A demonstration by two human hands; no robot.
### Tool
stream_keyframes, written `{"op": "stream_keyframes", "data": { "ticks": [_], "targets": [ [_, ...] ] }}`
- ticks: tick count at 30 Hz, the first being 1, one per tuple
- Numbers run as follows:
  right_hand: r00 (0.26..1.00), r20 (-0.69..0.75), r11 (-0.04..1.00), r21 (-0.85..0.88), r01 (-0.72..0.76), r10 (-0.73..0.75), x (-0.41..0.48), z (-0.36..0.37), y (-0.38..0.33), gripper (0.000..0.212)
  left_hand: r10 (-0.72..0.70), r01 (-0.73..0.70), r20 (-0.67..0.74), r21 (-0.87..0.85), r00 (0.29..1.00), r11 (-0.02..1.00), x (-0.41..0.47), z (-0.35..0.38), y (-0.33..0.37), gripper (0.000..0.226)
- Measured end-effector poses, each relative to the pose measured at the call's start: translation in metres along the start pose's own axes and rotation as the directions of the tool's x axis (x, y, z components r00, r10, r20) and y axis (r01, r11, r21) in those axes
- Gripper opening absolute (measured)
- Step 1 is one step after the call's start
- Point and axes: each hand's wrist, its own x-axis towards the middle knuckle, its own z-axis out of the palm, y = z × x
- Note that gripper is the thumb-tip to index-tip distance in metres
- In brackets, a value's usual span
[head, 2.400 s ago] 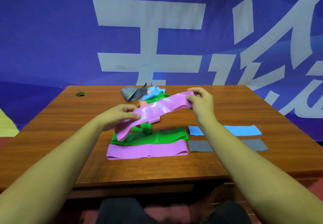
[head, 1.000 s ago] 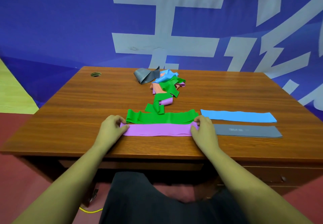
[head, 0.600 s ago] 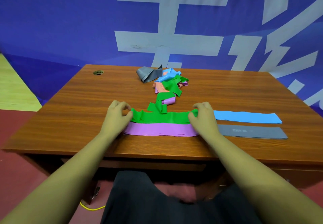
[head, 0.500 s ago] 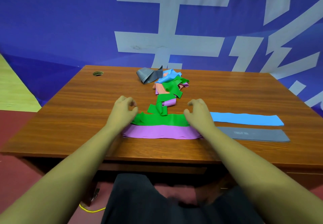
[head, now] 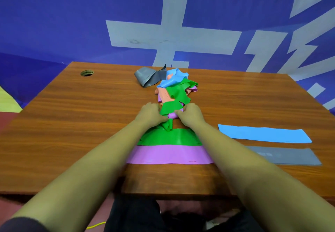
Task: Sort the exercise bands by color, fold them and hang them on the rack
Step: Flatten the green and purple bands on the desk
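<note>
Head view: at the middle of the desk [head: 72, 123], the left hand [head: 151, 114] pinches a loose green band [head: 170, 107] with curled fingers. The right hand [head: 191, 115], fingers also curled, grips a purple loop [head: 171, 116] just beside it. Both trail from the tangled pile [head: 174, 88] near the far edge. Along the near edge lie a folded green band [head: 168, 137] and a folded purple band [head: 168, 154]. Towards the right edge lie a folded blue band [head: 262, 135] and a folded grey band [head: 284, 156].

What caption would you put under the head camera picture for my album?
Left hand and right hand pinch the tangle on the desk, beyond flat purple, green, blue and grey bands.
</note>
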Motion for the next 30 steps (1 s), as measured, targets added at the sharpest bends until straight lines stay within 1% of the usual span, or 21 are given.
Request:
{"op": "stream_keyframes", "data": {
  "ticks": [1,3,5,8,11,13,14,15,16,18,19,20,22,24,26,28,30],
  "targets": [
    [1.000,-0.004,0.999,0.045,-0.020,0.020,0.002,0.002,0.001,0.045,0.014,-0.014,0.019,-0.011,1.000,1.000,0.002,0.000,0.002,0.033],
    [0.999,-0.013,0.980,0.192,-0.050,0.053,0.006,0.002,0.003,0.045,0.030,-0.028,0.026,-0.044,0.999,0.999,0.006,-0.003,0.002,0.028],
    [1.000,-0.017,0.944,0.329,-0.017,0.024,0.007,-0.001,0.002,0.038,0.016,-0.020,-0.029,-0.118,0.999,0.993,0.010,-0.007,-0.002,0.021],
    [0.998,-0.034,0.877,0.477,0.060,-0.050,0.005,-0.010,-0.007,0.026,-0.039,-0.005,-0.156,-0.273,0.987,0.962,0.016,-0.018,-0.005,0.014],
    [0.998,-0.042,0.827,0.559,0.060,-0.045,0.003,-0.024,-0.016,0.024,-0.109,0.003,-0.261,-0.378,0.959,0.926,0.018,-0.030,-0.004,0.009],
    [0.996,-0.061,0.822,0.564,0.082,-0.058,0.001,-0.035,-0.019,0.021,-0.160,0.026,-0.316,-0.389,0.935,0.921,0.019,-0.033,-0.008,0.013],
    [0.995,-0.078,0.815,0.571,0.102,-0.069,-0.001,-0.042,-0.020,0.017,-0.182,0.053,-0.309,-0.384,0.933,0.922,0.021,-0.033,-0.012,0.015],
    [0.992,-0.097,0.804,0.581,0.127,-0.086,-0.004,-0.049,-0.023,0.015,-0.202,0.085,-0.274,-0.386,0.940,0.919,0.021,-0.033,-0.014,0.017],
    [0.988,-0.117,0.790,0.595,0.151,-0.101,-0.007,-0.057,-0.026,0.015,-0.214,0.121,-0.207,-0.388,0.955,0.914,0.021,-0.034,-0.015,0.023],
    [0.979,-0.153,0.751,0.630,0.200,-0.132,-0.015,-0.074,-0.036,0.013,-0.197,0.160,-0.068,-0.362,0.978,0.918,0.018,-0.035,-0.012,0.045],
    [0.974,-0.173,0.729,0.645,0.227,-0.150,-0.019,-0.084,-0.043,0.015,-0.174,0.145,-0.052,-0.347,0.983,0.926,0.017,-0.036,-0.009,0.052],
    [0.966,-0.195,0.716,0.649,0.257,-0.170,-0.023,-0.093,-0.049,0.019,-0.143,0.104,-0.083,-0.360,0.986,0.927,0.016,-0.038,-0.003,0.055],
    [0.951,-0.214,0.721,0.621,0.308,-0.222,-0.028,-0.108,-0.059,0.017,-0.098,-0.004,-0.179,-0.497,0.979,0.868,0.010,-0.047,0.011,0.053],
    [0.945,-0.183,0.742,0.585,0.326,-0.271,-0.033,-0.119,-0.064,0.013,-0.059,-0.115,-0.242,-0.646,0.968,0.755,0.002,-0.060,0.027,0.037],
    [0.942,-0.146,0.757,0.563,0.331,-0.304,-0.039,-0.127,-0.067,0.019,-0.018,-0.202,-0.279,-0.737,0.960,0.644,-0.008,-0.072,0.042,0.024],
    [0.939,-0.111,0.764,0.554,0.331,-0.326,-0.046,-0.133,-0.069,0.027,0.026,-0.241,-0.274,-0.791,0.961,0.562,-0.016,-0.081,0.052,0.025],
    [0.940,-0.071,0.768,0.558,0.315,-0.334,-0.053,-0.138,-0.070,0.026,0.145,-0.264,-0.221,-0.810,0.964,0.524,-0.022,-0.084,0.055,0.029]
  ]
}}
